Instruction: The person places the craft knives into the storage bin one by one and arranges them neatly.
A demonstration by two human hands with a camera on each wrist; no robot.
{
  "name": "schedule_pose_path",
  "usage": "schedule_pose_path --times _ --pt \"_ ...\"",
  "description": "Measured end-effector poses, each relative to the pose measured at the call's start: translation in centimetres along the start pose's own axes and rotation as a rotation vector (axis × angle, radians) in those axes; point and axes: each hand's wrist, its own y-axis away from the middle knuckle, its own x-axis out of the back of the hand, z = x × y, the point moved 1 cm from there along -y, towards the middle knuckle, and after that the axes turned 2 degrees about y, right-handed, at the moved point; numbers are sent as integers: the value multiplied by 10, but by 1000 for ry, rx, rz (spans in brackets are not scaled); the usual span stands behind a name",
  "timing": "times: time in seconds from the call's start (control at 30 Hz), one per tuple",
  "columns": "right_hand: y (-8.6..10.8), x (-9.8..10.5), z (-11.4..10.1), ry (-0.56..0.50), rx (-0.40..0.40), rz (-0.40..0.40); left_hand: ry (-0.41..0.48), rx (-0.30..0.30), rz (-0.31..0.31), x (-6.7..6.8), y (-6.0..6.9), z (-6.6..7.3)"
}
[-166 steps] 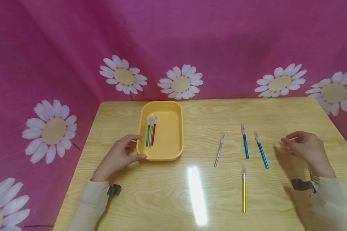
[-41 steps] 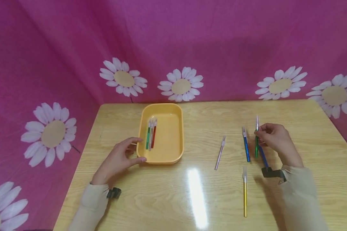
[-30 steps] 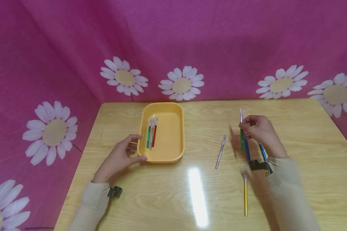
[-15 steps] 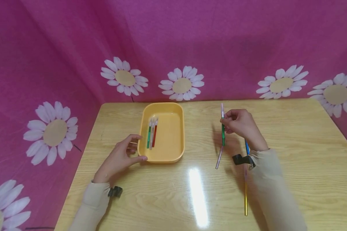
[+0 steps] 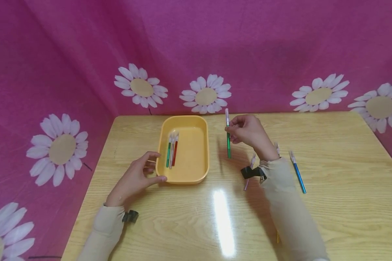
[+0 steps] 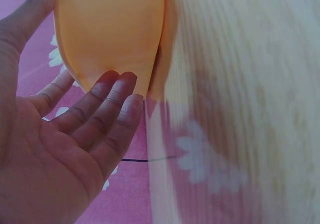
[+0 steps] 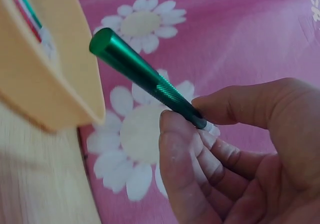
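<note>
Left hand (image 5: 134,179): fingers relaxed, touching the yellow tray (image 5: 191,172) at its left side.
Right hand (image 5: 246,132): pinching the green pen-shaped tool (image 5: 229,146), held over the bench (image 5: 170,224), between both hands.
Tray contents: three capped tools (image 5: 172,154), green, silver, red, just beyond the left fingertips.
Blue tool (image 5: 299,177): on bench, right of the right wrist.

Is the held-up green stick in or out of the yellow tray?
Out. The right hand pinches the green stick over the table, and the head view shows a gap between it and the yellow tray.
</note>
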Motion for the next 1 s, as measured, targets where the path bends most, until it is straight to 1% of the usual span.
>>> schedule_pose_path --times 0.33,0.43,0.57,0.73,0.9,1.0 --pt "-20 -38 -26 -20 18 -21 -9 27 5 0 2 2" --pt "-26 -49 -30 -32 18 -34 -6 35 4 0 3 3" --pt "-35 -64 -33 -29 25 -56 -4 26 -1 0 3 4" --pt "-48 -81 -37 27 49 -62 -3 20 -4 1 1 4" --pt "-60 -98 -37 133 67 -68 -10 -27 -4 1 -1 2" --pt "-64 -107 -36 184 76 -65 -3 -41 -6 1 0 1"
